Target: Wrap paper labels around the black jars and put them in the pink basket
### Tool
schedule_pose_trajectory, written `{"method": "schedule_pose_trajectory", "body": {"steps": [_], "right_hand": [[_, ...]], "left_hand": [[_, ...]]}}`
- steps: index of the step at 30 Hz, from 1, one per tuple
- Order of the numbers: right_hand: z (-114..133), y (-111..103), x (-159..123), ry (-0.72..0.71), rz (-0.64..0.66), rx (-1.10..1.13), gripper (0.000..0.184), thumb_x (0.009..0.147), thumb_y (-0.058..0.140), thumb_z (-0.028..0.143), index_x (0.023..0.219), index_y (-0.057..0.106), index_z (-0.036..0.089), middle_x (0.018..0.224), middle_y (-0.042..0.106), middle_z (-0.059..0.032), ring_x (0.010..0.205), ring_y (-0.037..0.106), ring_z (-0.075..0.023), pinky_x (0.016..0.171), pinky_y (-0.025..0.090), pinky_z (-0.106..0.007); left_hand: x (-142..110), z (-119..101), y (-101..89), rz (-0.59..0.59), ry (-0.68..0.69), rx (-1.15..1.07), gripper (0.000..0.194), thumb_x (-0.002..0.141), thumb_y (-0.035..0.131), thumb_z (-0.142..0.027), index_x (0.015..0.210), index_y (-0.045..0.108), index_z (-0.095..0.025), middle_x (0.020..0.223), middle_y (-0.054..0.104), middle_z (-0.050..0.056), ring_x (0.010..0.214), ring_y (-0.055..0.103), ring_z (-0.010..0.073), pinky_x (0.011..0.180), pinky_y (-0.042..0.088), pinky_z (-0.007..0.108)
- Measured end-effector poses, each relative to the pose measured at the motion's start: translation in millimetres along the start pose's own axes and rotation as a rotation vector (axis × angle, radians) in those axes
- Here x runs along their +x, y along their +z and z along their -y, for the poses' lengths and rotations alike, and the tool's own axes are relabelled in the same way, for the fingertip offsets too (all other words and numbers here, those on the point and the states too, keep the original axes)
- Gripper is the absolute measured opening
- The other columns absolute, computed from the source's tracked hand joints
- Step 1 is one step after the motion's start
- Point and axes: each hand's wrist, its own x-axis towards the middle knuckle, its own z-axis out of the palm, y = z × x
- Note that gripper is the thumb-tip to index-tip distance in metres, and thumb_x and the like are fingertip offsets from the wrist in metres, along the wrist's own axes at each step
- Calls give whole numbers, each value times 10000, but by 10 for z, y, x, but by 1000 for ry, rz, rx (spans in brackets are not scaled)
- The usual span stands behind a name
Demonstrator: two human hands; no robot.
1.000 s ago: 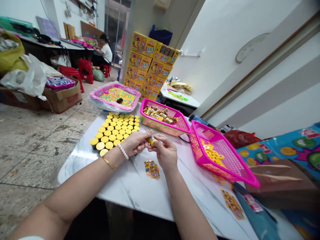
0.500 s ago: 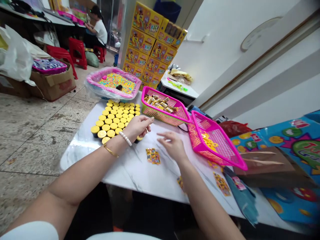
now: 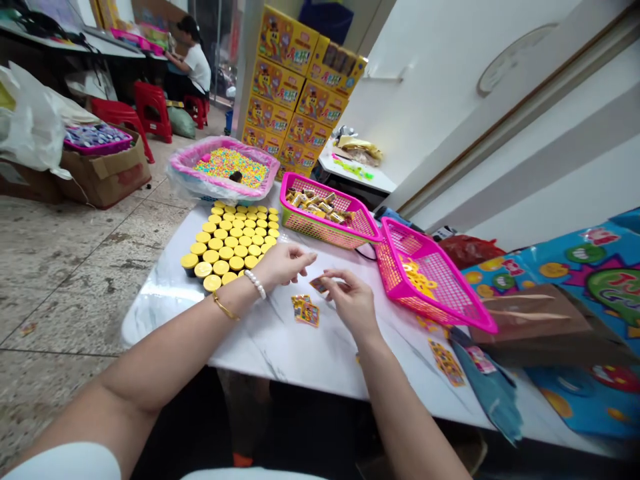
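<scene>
My right hand point(image 3: 351, 303) pinches a small orange printed card point(image 3: 319, 284) between thumb and fingertips, just above the white tabletop point(image 3: 250, 340). Close on its left is my left hand point(image 3: 284, 264), fingers loosely bent and apart, with nothing visible in it. Below both hands lies a small pile of the same printed cards point(image 3: 305, 311). Yellow-lidded dark jars point(image 3: 226, 253) stand in tight rows beside my left hand, partly hidden by it.
A plastic-lined basin point(image 3: 273, 167) holds colourful little balls. One pink basket point(image 3: 327, 233) has wrapped pieces; another pink basket point(image 3: 450, 303) has yellow rings. More cards point(image 3: 445, 362) lie at right by a blue cloth point(image 3: 493, 393). Yellow boxes point(image 3: 280, 87) are stacked behind; a person point(image 3: 197, 67) sits far back.
My right hand has closed on a card and lifted it near my left hand; before, its fingers were spread with no card visible. My left hand has moved slightly right and down.
</scene>
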Motion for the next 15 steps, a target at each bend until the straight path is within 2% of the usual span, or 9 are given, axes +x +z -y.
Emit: {"method": "schedule_pose_trajectory", "body": {"steps": [3,6,8,9,11,13,15], "right_hand": [[228,87,177,-26,48,164,279,729,766,391,899,702,179,774,679,-15,548,589,-108,515,492,-255],[336,207,333,-68,-8,330,482,658,815,316,1111,669,240,993,651,-9,609,606,-83,578,526,-258],[309,281,387,-10,-36,431,589,615,844,317,1162,631,266,1057,634,-8,634,606,-77,568,515,-240],[273,310,395,42,-16,466,552,612,849,351,1112,641,243,1008,647,-12,624,600,-81,538,497,-229],[184,338,378,147,69,491,418,635,832,456,897,655,183,781,657,-9,531,547,-82,438,416,-207],[112,311,339,212,143,467,417,647,816,527,708,607,172,561,594,12,419,460,-73,361,305,-197],[86,226,307,247,171,446,443,631,827,543,632,573,180,455,537,35,354,386,-60,338,237,-199]], "left_hand": [[1,2,3,57,28,65,247,838,685,-289,654,619,-136,598,611,-1,438,507,67,373,321,167],[23,-10,-26,-12,35,3,205,801,685,-229,636,594,-146,555,564,-34,418,446,51,386,294,165],[44,-11,-47,-58,38,-18,199,798,668,-203,625,587,-150,503,514,-56,398,404,44,399,284,168],[53,-5,-53,-67,39,-10,204,800,663,-198,618,586,-150,481,494,-63,390,392,42,407,286,170],[68,21,-47,-73,18,41,224,804,656,-188,598,576,-151,444,475,-68,370,378,41,417,294,175],[69,55,-23,-71,-21,101,226,815,640,-177,600,579,-148,418,463,-68,352,381,45,414,293,180],[59,80,2,-41,-58,136,98,819,637,-164,730,650,-125,409,462,-75,341,390,57,406,289,187]]}}
